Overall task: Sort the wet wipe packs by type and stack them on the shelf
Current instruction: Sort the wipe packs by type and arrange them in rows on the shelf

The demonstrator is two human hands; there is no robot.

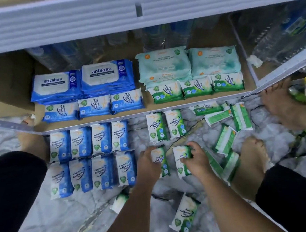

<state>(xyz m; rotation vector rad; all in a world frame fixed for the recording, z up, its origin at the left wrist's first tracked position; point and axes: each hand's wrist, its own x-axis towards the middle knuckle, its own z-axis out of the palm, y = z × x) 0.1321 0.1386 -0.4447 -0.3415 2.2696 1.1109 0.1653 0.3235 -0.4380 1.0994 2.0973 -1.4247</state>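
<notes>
My left hand (148, 162) grips a green Pine wipes pack (161, 163) on the marble floor. My right hand (194, 160) grips a second green Pine pack (181, 165) beside it. Two more green packs (166, 125) lie just beyond them, and several blue Fragrance Free packs (92, 155) lie in two rows at the left. On the low shelf (148, 103) sit large blue Antabax packs (82, 80), pale green large packs (188, 61), small blue packs (94, 106) and small green packs (197, 88).
Loose green packs (226, 129) are scattered on the floor at the right, two more (184, 212) lie near my arms. Bare feet stand at the left (33, 141) and right (251, 160); another person's foot (282, 106) is far right. Water bottles (278, 41) stand behind.
</notes>
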